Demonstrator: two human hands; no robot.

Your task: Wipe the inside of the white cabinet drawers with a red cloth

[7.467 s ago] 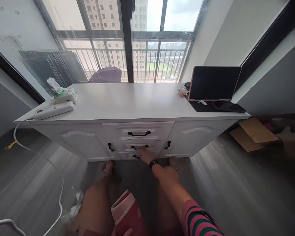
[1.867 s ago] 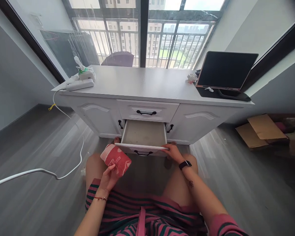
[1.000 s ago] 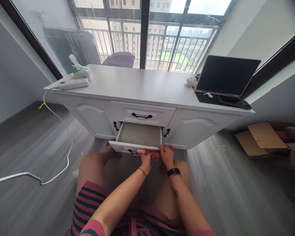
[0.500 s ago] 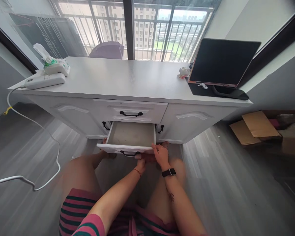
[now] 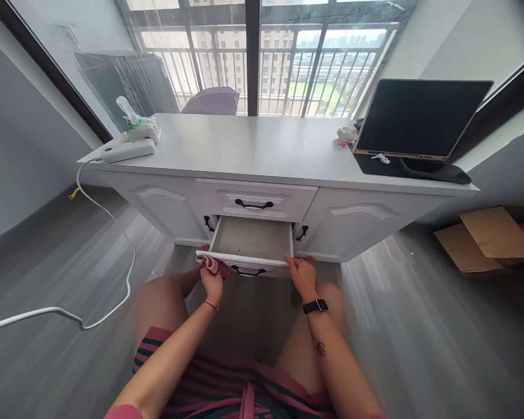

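Note:
The lower drawer (image 5: 253,238) of a white cabinet is pulled out between my knees, with only a few small specks visible on its floor. My left hand (image 5: 212,285) is closed around a pink cloth (image 5: 209,265) at the left end of the drawer front. Part of the cloth is hidden by my fingers. At the right corner my right hand (image 5: 303,276), below a black watch (image 5: 315,306), grips the drawer's front edge. A black handle (image 5: 248,271) sits on the drawer front between my hands.
Above is a closed upper drawer (image 5: 255,202). The cabinet top (image 5: 253,145) carries a power strip (image 5: 128,150), a tissue pack (image 5: 142,125) and a monitor (image 5: 425,119). A white cable (image 5: 128,256) crosses the floor at left. Cardboard boxes (image 5: 498,238) lie at right.
My left hand has moved with the cloth from the right part of the drawer front to its left end. My right hand stays at the right corner. The view has shifted slightly left.

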